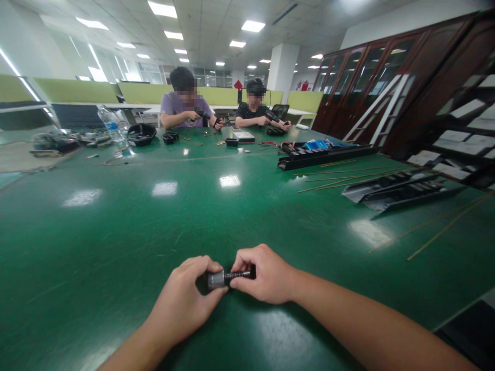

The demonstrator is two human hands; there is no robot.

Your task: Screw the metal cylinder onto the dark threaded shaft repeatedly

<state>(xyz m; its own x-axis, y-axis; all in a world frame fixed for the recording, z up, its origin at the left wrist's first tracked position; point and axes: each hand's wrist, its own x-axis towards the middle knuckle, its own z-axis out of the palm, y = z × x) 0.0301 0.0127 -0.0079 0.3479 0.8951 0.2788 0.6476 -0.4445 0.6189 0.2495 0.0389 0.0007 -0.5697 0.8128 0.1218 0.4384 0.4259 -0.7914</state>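
Observation:
Near the table's front edge, a small metal part [217, 280] lies across between my hands, its wide grey cylinder on the left and a thinner dark, ridged shaft on the right. I cannot make out its exact kind. My left hand [189, 288] is closed around the cylinder, thumb below and forefinger above. The shaft is pinched between the thumb and fingers of my right hand [266, 273]. Both hands hover at or just above the green table [127, 232]; whether they rest on it is hard to tell.
Black metal channels [402, 193] and thin rods [348, 178] lie to the right. Farther back sits a long black tray [328, 154] with blue parts. Across the table two people [183, 105] hold power drills. A water bottle [110, 123] stands at back left.

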